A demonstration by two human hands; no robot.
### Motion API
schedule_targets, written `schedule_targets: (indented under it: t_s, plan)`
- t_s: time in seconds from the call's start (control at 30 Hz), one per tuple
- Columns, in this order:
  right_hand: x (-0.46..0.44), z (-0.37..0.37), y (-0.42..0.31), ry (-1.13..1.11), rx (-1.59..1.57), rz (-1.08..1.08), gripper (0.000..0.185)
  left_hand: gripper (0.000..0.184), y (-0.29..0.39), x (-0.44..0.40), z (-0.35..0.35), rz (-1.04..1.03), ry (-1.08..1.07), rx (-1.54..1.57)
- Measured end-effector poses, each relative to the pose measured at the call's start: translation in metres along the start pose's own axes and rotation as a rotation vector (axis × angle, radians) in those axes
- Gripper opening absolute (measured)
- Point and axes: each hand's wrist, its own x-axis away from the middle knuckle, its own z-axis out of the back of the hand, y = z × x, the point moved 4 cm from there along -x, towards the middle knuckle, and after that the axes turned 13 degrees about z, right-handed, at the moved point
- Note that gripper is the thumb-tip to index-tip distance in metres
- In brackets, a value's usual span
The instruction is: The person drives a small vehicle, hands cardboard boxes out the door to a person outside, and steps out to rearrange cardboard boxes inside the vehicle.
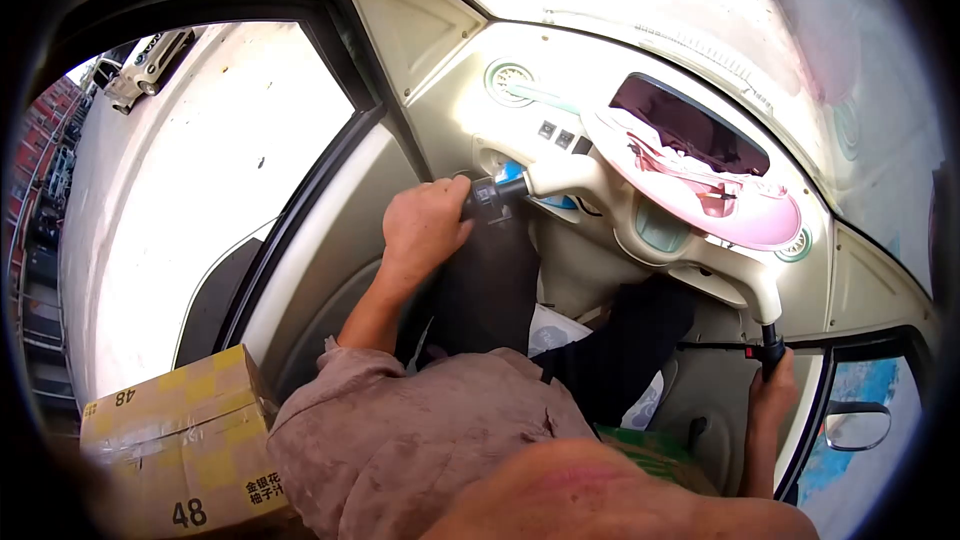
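Observation:
My left hand point(425, 225) is closed around the black left grip point(490, 197) of a cream handlebar point(570, 176). On the other side, my right hand point(772, 390) wraps round the black right grip point(770, 345), which has a small red switch. Some of its fingers are hidden. Between the two grips, a pink helmet point(765, 220) lies upturned with its straps showing, in front of a dark display point(690, 122). My legs, in dark trousers point(490, 285), are below the handlebar.
I sit inside a small cabin with a cream dashboard point(470, 105) and a windshield. A taped yellow carton point(180, 450) stands at the lower left by the side window. Outside are a pale road point(200, 170) and a parked white vehicle point(140, 70). A side mirror point(857, 427) shows at right.

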Motion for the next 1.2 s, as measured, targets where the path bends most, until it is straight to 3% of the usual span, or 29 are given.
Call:
schedule_targets:
  t_s: [0.27,0.57,1.2]
  plan:
    - [0.004,-0.004,0.009,-0.087,0.086,-0.064,0.052,0.031,0.004,-0.001,-0.001,0.034,-0.043,-0.051]
    - [-0.005,0.011,-0.004,-0.021,0.053,-0.04,0.041,0.029,0.01,0.002,-0.001,0.007,0.018,-0.051]
    - [-0.005,0.013,-0.005,-0.003,0.063,-0.035,0.041,0.032,0.01,0.004,0.001,0.022,0.023,-0.109]
